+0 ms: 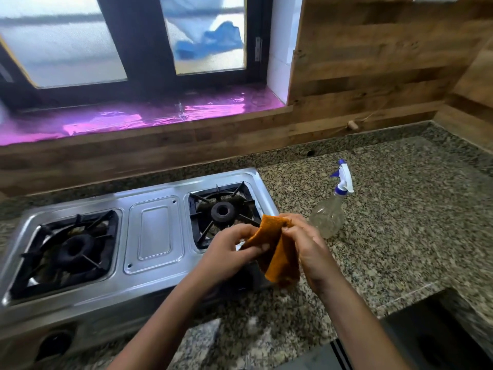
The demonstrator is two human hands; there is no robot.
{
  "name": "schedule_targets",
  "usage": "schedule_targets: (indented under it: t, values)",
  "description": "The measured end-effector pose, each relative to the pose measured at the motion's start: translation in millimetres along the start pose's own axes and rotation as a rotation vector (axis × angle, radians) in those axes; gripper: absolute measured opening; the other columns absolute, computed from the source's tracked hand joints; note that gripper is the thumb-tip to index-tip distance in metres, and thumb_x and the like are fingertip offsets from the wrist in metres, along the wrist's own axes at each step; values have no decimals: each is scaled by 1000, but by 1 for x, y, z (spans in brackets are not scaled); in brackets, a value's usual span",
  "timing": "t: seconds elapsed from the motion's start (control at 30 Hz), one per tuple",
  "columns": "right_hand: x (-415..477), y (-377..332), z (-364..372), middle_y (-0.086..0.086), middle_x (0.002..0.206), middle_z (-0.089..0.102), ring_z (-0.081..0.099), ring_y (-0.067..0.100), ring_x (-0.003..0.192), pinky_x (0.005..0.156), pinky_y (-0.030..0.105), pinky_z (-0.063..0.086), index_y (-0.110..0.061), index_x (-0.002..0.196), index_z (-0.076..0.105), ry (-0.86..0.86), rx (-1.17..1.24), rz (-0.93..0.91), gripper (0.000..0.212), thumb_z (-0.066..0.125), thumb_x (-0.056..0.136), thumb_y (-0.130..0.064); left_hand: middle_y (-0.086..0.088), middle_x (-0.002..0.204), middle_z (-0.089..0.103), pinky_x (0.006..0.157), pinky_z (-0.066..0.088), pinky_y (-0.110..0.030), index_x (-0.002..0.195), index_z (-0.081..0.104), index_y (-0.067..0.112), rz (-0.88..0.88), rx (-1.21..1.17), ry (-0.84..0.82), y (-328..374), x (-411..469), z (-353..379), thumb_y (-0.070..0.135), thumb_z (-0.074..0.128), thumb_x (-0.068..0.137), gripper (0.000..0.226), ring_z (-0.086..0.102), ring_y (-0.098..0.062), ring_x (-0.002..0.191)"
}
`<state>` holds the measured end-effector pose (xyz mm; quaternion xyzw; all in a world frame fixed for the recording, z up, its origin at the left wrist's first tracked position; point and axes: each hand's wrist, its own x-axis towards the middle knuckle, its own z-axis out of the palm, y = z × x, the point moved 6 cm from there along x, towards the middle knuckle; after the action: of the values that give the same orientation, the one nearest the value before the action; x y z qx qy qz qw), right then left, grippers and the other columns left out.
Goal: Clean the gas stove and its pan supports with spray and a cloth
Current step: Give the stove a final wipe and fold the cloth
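1. Gripping an orange cloth (280, 257) between both hands, a person stands at a two-burner gas stove (154, 231) set on a speckled granite counter (400, 222).
2. The left hand (229, 255) pinches the cloth's left edge, fingers curled around the fabric and thumb on top.
3. The right hand (309, 249) clasps the cloth's upper right part, fingers folded over it; the rest of the fabric hangs down between the wrists.
4. The cloth is held in the air above the stove's front right corner, touching neither the steel top nor the counter.
5. Both black pan supports sit in place over their burners: the left pan support (113, 231) in full view, the right pan support (193, 220) partly hidden behind the hands and cloth.
6. A clear spray bottle (332, 206) with a white and blue trigger head stands upright on the counter just right of the stove, close behind the right hand.
7. Behind the stove runs a wood-panelled wall (373, 62); above it lies a window sill (133, 118) covered in shiny purple film, below a dark-framed window (80, 49) with frosted panes.
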<state>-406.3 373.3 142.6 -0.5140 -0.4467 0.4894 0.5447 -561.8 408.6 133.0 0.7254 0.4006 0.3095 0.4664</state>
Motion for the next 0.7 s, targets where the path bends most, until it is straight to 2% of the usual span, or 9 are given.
schedule_targets:
  t: [0.07,0.13,0.23,0.3,0.33,0.43,0.53,0.6,0.7]
  values:
    - [-2,0,0,-2,85,65,61,1,79,73,12,46,-17,81,70,28,-3,28,17,54,87,-17,5,98,69,87,51,-45,103,70,26,45,23,14,5,-4,-5,43,71,81,27,65,-13,96]
    - [-4,5,-2,-10,71,63,59,1,72,67,15,47,-22,75,70,55,-27,69,29,51,95,-12,6,86,67,76,50,-43,94,68,22,74,32,30,9,-8,-9,43,68,84,24,64,-11,83]
    - [-5,13,5,-9,81,70,64,11,87,68,18,51,-24,90,67,-68,-46,159,21,48,99,-23,4,64,53,56,41,-40,77,57,18,75,52,39,15,-12,-15,42,64,88,28,51,-13,60]
    - [-10,17,14,-12,84,74,70,6,84,66,14,52,-24,97,64,-171,-6,223,10,55,97,-27,7,62,53,56,42,-40,78,56,22,76,95,27,21,-15,-19,43,62,90,25,52,-11,59]
    - [-12,20,17,-8,91,75,71,8,87,70,19,54,-22,102,64,-213,-2,230,11,64,92,-26,8,62,54,57,43,-39,78,56,25,86,144,13,25,-17,-22,43,61,92,23,53,-10,59]
    - [-13,23,19,13,108,72,69,25,97,80,35,56,-9,118,61,-271,28,197,44,74,76,-15,5,70,60,62,50,-40,80,57,28,23,196,-30,24,-18,-33,45,62,90,20,62,-14,67]
    - [-12,18,16,19,111,70,69,33,97,78,39,58,-4,120,61,-262,189,220,46,71,75,-8,-9,96,68,76,55,-42,99,64,20,-346,-308,-112,-9,-21,-37,48,69,81,34,67,-27,84]
    - [-11,11,18,20,112,69,69,33,97,78,41,58,-4,120,61,-273,287,223,46,70,75,-7,-11,101,66,73,56,-35,115,62,15,-541,-656,-196,-26,-32,-24,49,66,80,49,64,-26,84]
    - [-6,3,18,20,109,70,69,31,94,77,40,59,-4,116,62,-227,273,216,44,73,74,-4,-7,105,69,70,54,-27,115,62,13,-532,-603,-81,-44,-40,-16,43,76,75,52,67,-16,88]
